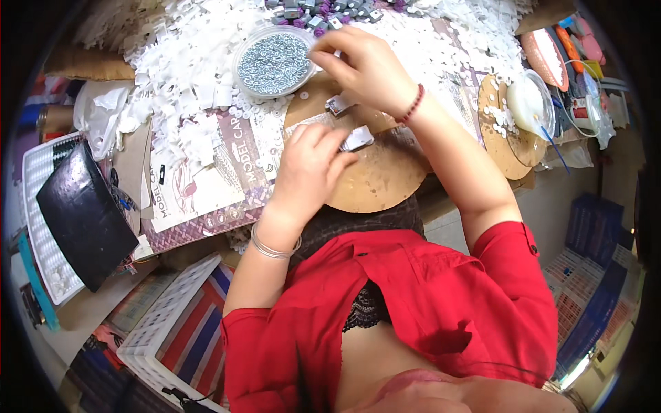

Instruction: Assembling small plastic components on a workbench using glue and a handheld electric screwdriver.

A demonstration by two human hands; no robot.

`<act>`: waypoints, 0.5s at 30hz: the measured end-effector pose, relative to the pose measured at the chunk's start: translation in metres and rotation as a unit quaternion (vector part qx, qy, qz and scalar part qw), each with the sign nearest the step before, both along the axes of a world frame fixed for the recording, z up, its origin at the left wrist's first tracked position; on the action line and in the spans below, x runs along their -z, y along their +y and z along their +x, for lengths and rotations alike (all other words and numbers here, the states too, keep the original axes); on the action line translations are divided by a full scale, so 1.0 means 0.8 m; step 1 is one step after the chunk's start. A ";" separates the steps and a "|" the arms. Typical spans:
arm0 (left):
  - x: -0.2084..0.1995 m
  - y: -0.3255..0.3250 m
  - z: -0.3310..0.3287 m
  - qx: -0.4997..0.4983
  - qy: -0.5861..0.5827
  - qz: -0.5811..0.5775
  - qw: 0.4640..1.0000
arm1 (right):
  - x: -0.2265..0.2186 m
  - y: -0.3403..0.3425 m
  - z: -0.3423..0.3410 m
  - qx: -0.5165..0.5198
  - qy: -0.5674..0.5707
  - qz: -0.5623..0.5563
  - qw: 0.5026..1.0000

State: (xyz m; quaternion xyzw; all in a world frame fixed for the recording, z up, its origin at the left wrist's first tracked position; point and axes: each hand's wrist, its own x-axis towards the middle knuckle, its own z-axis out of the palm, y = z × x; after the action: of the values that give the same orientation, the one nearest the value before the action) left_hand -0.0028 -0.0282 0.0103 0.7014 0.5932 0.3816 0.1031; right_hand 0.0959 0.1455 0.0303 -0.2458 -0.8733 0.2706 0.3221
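Observation:
My left hand [311, 164] is closed over a round brown board [375, 182], with a small white-and-grey plastic block [359, 139] between thumb and fingers. A similar small block [339, 104] lies on the board just beyond it. My right hand [368, 69] hovers at the right rim of a clear round tub [237, 74] full of small shiny metal pieces [274, 63], perhaps screws or pins. Its thumb and forefinger are drawn together; anything pinched there is too small to make out.
White plastic pieces [175, 76] are heaped across the far table. Grey and purple blocks [330, 14] lie at the back. Right of the board stands a bowl of white paste [527, 103] with a blue stick [554, 148]. A black panel [86, 213] rests on a white tray [34, 179] at left.

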 end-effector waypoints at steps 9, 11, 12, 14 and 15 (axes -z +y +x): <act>-0.003 -0.026 -0.022 -0.052 0.116 0.262 0.956 | -0.052 -0.026 0.061 -0.229 -0.101 -0.224 0.942; -0.006 -0.027 -0.014 -0.073 0.075 0.237 0.966 | -0.044 -0.041 0.073 -0.238 -0.093 -0.203 0.945; -0.008 -0.026 -0.011 -0.066 0.018 0.204 0.977 | -0.043 -0.050 0.074 -0.223 -0.082 -0.162 0.958; -0.009 -0.026 -0.007 -0.051 -0.095 0.138 0.985 | -0.035 -0.058 0.076 -0.214 -0.061 -0.121 0.967; -0.011 -0.025 -0.006 -0.050 -0.086 0.138 0.985 | -0.030 -0.058 0.077 -0.220 -0.052 -0.118 0.967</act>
State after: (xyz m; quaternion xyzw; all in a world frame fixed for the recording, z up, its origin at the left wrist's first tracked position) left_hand -0.0073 -0.0481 0.0190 0.6431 0.5582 0.5230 0.0369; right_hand 0.1577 0.0990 0.0544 -0.0979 -0.8833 0.4227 0.1778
